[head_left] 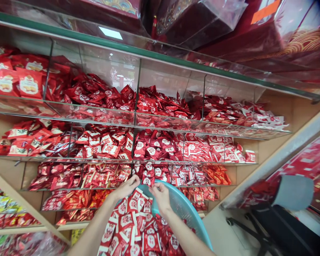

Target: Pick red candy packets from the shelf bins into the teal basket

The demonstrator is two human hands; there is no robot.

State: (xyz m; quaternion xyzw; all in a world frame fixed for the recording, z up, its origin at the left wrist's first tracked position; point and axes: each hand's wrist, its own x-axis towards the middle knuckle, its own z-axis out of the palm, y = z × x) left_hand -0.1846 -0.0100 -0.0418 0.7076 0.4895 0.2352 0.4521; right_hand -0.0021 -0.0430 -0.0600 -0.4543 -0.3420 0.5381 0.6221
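My left hand (128, 187) is at the far rim of a teal plastic basket (196, 213), its fingertips pinched together. Whatever it may hold is too small to tell. Close by on the right, my right hand (161, 195) has thumb and fingers closed at the lower edge of a small red candy packet (148, 181) with a white round print. This packet shows between my two hands, in front of the lower shelves. Below my wrists, many red-and-white candy packets (133, 218) are heaped in the basket; darker red ones (173, 241) are on its right side.
Tiered shelves with glass dividers (137, 89) hold red candy packets in front of me. Large dark red boxes (192, 21) sit on the glass shelf (160, 53) above. On the right stands a black office chair (280, 220); bagged goods (26, 243) are at lower left.
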